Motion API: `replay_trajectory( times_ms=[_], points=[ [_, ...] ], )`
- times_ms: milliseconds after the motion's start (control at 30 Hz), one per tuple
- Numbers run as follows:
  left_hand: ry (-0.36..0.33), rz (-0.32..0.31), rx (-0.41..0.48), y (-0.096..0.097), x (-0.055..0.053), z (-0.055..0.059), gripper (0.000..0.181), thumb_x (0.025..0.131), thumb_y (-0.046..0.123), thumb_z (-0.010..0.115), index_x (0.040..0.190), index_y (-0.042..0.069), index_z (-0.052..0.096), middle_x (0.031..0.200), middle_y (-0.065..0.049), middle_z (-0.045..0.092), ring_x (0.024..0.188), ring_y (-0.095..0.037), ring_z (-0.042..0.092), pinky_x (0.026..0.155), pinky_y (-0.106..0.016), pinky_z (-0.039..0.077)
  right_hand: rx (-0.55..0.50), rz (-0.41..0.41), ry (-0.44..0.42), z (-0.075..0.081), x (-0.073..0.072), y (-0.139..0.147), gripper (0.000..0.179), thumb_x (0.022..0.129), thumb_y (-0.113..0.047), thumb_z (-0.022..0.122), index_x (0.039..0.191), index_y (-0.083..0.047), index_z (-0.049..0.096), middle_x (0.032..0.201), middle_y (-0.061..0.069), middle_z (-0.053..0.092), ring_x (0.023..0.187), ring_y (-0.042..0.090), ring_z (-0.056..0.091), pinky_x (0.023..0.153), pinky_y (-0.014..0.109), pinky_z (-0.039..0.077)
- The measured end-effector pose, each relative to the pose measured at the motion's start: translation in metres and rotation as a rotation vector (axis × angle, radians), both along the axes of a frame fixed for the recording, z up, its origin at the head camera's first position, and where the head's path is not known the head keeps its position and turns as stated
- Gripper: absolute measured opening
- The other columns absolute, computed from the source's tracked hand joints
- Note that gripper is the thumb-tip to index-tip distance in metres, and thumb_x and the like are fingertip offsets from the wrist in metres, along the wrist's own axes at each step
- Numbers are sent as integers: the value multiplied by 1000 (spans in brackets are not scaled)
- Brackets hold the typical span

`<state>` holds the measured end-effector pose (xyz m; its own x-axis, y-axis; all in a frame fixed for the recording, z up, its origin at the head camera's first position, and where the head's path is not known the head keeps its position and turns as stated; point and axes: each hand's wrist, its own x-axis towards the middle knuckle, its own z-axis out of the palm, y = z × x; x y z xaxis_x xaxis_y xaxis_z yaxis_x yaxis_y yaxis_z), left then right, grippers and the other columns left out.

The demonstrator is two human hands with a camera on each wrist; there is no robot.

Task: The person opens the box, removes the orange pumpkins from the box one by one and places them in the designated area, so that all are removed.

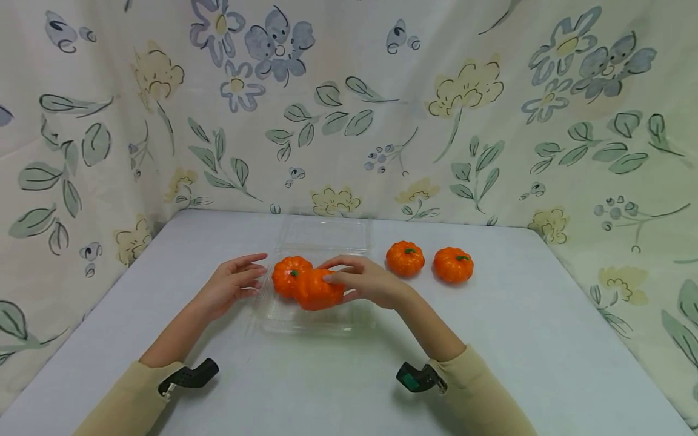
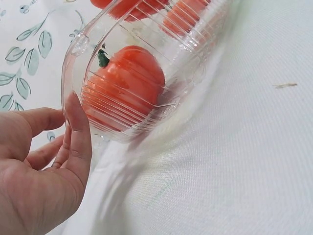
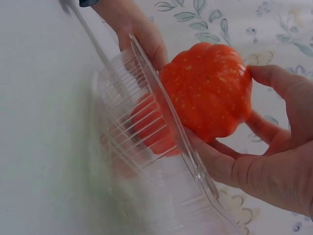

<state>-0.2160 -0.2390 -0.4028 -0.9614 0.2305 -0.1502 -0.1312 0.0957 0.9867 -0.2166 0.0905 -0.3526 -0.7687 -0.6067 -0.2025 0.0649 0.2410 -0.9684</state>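
My right hand (image 1: 376, 284) grips a small orange toy pumpkin (image 1: 320, 293) between thumb and fingers. It holds it tilted, close over the rim of a clear plastic clamshell box (image 1: 322, 329). Another orange pumpkin (image 1: 286, 271) with a green stem sits in the left part of the box, partly covered by the held one in the head view. My left hand (image 1: 231, 286) is at the box's left side. In the left wrist view its fingers (image 2: 78, 125) lie fairly straight along the outside of the clear wall.
Two more orange pumpkins, one nearer (image 1: 405, 259) and one farther right (image 1: 454, 265), stand right of the box. The box's clear lid (image 1: 326, 235) lies folded open at the back. A flowered curtain (image 1: 338, 121) hangs behind the white table (image 1: 523, 339).
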Motion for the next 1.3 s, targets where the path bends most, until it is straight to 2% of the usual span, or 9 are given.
replay_trajectory(
  times_ms=[300, 533, 1000, 1300],
  points=[
    [4, -4, 29, 0, -1, -1, 60, 110, 15, 56, 162, -6, 32, 108, 5, 65, 82, -8, 64, 75, -19, 59, -5, -12, 71, 0, 0, 11, 40, 104, -21, 65, 142, -10, 63, 148, 12, 59, 131, 30, 58, 100, 45, 59],
    [1, -6, 37, -1, -1, -2, 61, 110, 15, 56, 162, -6, 31, 108, 5, 65, 82, -8, 64, 75, -19, 59, 5, -9, 151, 1, 4, 21, 41, 102, -24, 69, 141, -11, 64, 148, 11, 59, 126, 30, 62, 102, 44, 57],
    [-2, -9, 36, -1, -1, -1, 61, 110, 16, 57, 162, -6, 32, 108, 5, 65, 83, -10, 64, 75, -19, 59, -30, -55, 217, -1, 10, 35, 42, 97, -14, 73, 137, -5, 66, 147, 12, 58, 125, 31, 63, 103, 42, 57],
    [-1, -7, 29, 0, 0, 0, 61, 110, 16, 57, 162, -5, 32, 108, 6, 65, 83, -10, 64, 75, -19, 59, -4, -95, 261, -1, 14, 45, 40, 97, -17, 75, 135, -7, 66, 142, 10, 60, 131, 33, 59, 103, 42, 57]
  ],
)
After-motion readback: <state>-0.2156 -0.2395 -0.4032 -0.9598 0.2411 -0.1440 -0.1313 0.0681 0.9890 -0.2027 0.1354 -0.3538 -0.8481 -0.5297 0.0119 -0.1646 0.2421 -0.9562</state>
